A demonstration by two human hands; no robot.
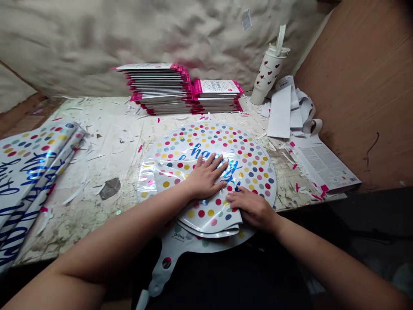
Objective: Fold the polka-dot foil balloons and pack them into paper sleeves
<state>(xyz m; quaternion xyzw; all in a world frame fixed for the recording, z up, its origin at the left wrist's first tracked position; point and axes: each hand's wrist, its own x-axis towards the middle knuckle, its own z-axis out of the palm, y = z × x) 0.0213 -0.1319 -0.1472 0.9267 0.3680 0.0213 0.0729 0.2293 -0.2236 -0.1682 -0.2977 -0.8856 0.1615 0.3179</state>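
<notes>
Balloon [254, 172] lay flat in front of us, near edge and tail [164, 267] overhanging the table [103, 163]. A flap [200, 217] was folded over its near side. Our left hand [208, 176] was spread across balloon and flap; our right hand [253, 209] had fingers on the flap's right edge, thumb hidden, so we couldn't tell if it pinched. Widest room was left: a scrap-strewn strip up to the foils [32, 163], count unclear. Behind, we counted two stacks [161, 88] of packs near the wall [97, 43]. Right: one upright bottle [267, 75], piled paper [285, 110], one box [327, 165] near the panel [361, 94].
</notes>
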